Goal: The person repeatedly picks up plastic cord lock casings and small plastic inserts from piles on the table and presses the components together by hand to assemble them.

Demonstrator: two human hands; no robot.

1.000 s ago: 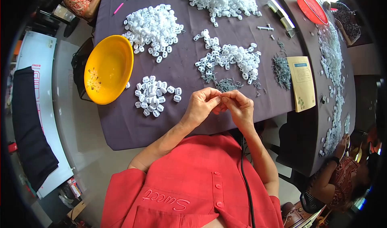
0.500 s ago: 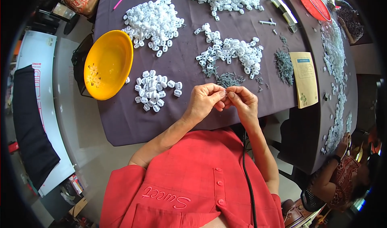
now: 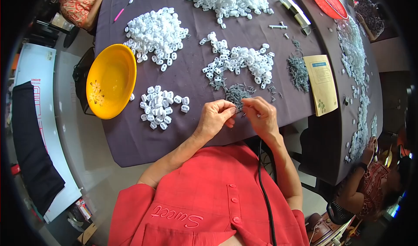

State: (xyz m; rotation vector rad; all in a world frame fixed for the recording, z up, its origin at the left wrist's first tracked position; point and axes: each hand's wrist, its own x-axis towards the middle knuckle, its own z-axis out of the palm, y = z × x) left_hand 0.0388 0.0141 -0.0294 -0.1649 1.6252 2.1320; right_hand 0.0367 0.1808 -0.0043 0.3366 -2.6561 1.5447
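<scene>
My left hand (image 3: 216, 119) is closed in a pinch just in front of a pile of small grey screws (image 3: 236, 93); what it holds is hidden by the fingers. Beside it, my right hand (image 3: 263, 115) has thumb and forefinger pressed together at the near right edge of that pile, and anything between them is too small to make out. A small gap separates the hands. Beyond the screws lie loose white oval plastic pieces (image 3: 252, 58) with two holes each. Left of my left hand sits a smaller cluster of white pieces (image 3: 156, 109) with dark fittings in their holes.
A yellow bowl (image 3: 115, 67) stands at the table's left edge. Larger white heaps (image 3: 156, 32) lie farther back, near a pink-handled tool (image 3: 119, 14). To the right are more grey screws (image 3: 298, 74) and a tan booklet (image 3: 324, 93). Other people sit around the tables.
My hands, touching at the fingertips before, have come apart. The right hand has shifted right to the edge of the screw pile. The whole view has tilted slightly.
</scene>
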